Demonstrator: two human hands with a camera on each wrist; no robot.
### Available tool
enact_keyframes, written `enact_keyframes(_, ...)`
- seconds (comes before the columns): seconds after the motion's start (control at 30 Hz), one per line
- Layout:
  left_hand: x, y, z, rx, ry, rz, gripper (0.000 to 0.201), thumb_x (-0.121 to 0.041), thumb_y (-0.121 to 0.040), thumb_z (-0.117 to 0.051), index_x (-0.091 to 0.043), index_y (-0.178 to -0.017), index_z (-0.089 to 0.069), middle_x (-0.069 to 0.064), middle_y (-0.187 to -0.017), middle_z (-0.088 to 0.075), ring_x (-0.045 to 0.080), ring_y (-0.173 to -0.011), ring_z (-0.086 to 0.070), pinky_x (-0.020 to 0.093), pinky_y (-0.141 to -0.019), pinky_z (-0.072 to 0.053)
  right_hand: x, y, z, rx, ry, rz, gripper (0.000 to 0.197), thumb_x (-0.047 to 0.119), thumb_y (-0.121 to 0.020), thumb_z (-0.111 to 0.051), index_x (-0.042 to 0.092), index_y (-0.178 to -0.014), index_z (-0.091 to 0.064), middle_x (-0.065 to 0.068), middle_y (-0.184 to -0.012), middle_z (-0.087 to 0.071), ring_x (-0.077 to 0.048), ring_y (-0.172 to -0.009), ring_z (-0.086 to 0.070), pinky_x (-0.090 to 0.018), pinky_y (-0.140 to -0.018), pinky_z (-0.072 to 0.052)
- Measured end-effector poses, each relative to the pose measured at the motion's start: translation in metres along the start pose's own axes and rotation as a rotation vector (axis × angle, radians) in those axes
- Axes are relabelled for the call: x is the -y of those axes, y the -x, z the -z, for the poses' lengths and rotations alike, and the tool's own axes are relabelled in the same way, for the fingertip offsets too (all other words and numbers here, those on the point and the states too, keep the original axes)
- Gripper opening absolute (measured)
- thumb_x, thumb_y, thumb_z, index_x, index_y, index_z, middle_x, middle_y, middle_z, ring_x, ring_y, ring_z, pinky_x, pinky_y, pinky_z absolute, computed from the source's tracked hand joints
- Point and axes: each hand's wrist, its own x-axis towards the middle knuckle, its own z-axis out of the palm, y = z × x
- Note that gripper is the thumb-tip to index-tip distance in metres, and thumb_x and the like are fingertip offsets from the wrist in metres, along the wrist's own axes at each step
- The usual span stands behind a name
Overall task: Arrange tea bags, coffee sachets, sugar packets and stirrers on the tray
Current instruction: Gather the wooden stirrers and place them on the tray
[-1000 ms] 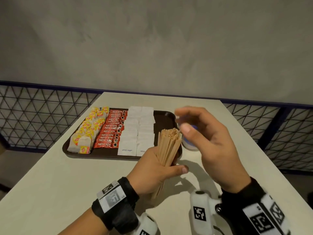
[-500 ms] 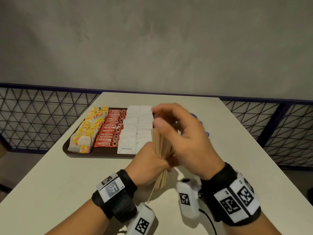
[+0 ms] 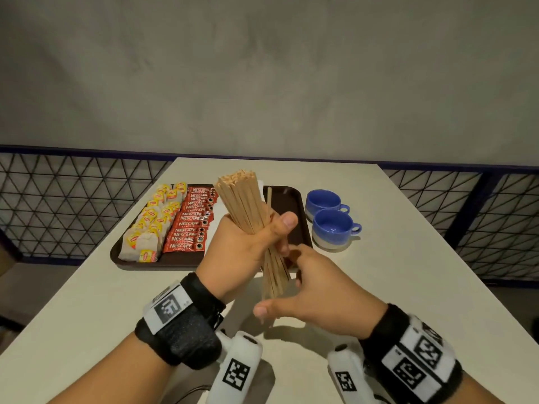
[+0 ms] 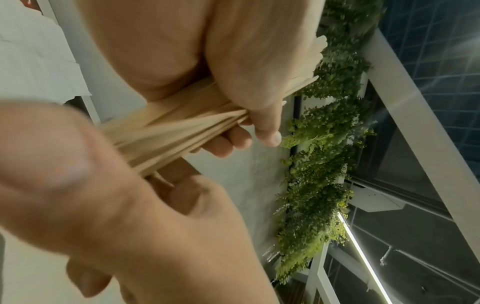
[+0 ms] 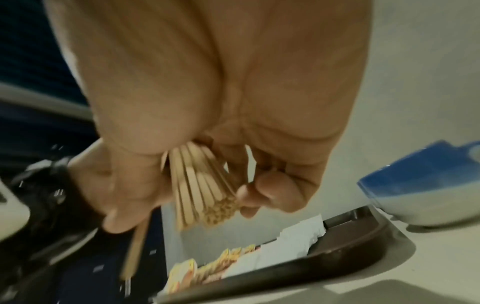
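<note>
My left hand [image 3: 236, 249] grips the stirrers [image 3: 248, 205] above the tray [image 3: 294, 205]; right hand [image 3: 318, 290] cups their lower ends, fingers loose. Two blue cups [image 3: 332, 225] stand just right, hands blocking the sugar packets.

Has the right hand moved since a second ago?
Yes. The right hand has dropped from above the dark brown plastic tray's right end to the table's near side, now at the lower ends of the bundle of wooden stirrers.

The stirrers [image 3: 248, 205] and hands hide most sugar packets [image 5: 301, 230].
</note>
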Motion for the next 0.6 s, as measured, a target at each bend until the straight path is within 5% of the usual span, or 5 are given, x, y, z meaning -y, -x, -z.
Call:
enact_keyframes(0.1,0.004,0.003,-0.007,0.003,-0.023,0.026,0.026,-0.027,-0.092,-0.076,-0.016,-0.071,-0.065,0.013,-0.065,-0.065,0.026,-0.065,-0.065,0.036,-0.071,-0.055,0.0,-0.006,-0.009,-0.024,0.023,0.034,0.043,0.037,-0.078,-0.085,0.028,-0.113,-0.062,0.009,-0.109,-0.065,-0.006,-0.096,-0.066,-0.03,-0.086,-0.06)
enact_keyframes(0.23,0.014,0.007,-0.005,0.028,0.01,0.082,0.022,-0.021,-0.087,-0.081,-0.015,-0.075,-0.064,0.013,-0.068,-0.063,0.028,-0.067,-0.064,0.044,-0.072,-0.056,-0.006,-0.009,-0.01,0.055,0.025,0.052,0.025,0.021,-0.085,-0.074,0.022,-0.109,-0.066,0.005,-0.093,-0.069,-0.011,-0.086,-0.068,-0.034,-0.08,-0.062)
enact_keyframes(0.4,0.029,0.013,-0.004,0.133,-0.066,0.165,0.023,-0.025,-0.084,-0.084,-0.026,-0.074,-0.064,-0.001,-0.072,-0.065,0.017,-0.072,-0.067,0.031,-0.073,-0.054,-0.012,-0.008,0.003,0.287,0.072,0.012,0.051,0.031,-0.085,-0.082,0.028,-0.131,-0.062,0.01,-0.119,-0.069,-0.009,-0.11,-0.066,-0.03,-0.099,-0.056)
enact_keyframes(0.5,0.039,0.02,-0.007,0.225,-0.202,0.196,0.026,-0.029,-0.085,-0.084,-0.04,-0.072,-0.064,-0.011,-0.071,-0.064,0.004,-0.07,-0.063,0.022,-0.07,-0.049,-0.01,-0.008,0.024,0.355,0.346,-0.004,0.036,0.037,-0.082,-0.084,0.03,-0.112,-0.067,0.008,-0.106,-0.069,-0.011,-0.095,-0.067,-0.023,-0.082,-0.058)
enact_keyframes(0.6,0.044,0.024,-0.009,0.299,-0.223,0.215,0.02,-0.021,-0.087,-0.082,-0.034,-0.081,-0.068,-0.014,-0.071,-0.061,0.004,-0.069,-0.057,0.024,-0.069,-0.047,-0.002,-0.011,0.051,0.239,0.401,0.017,0.029,0.017,-0.093,-0.069,0.038,-0.112,-0.063,0.013,-0.105,-0.065,-0.003,-0.091,-0.064,-0.017,-0.072,-0.053)
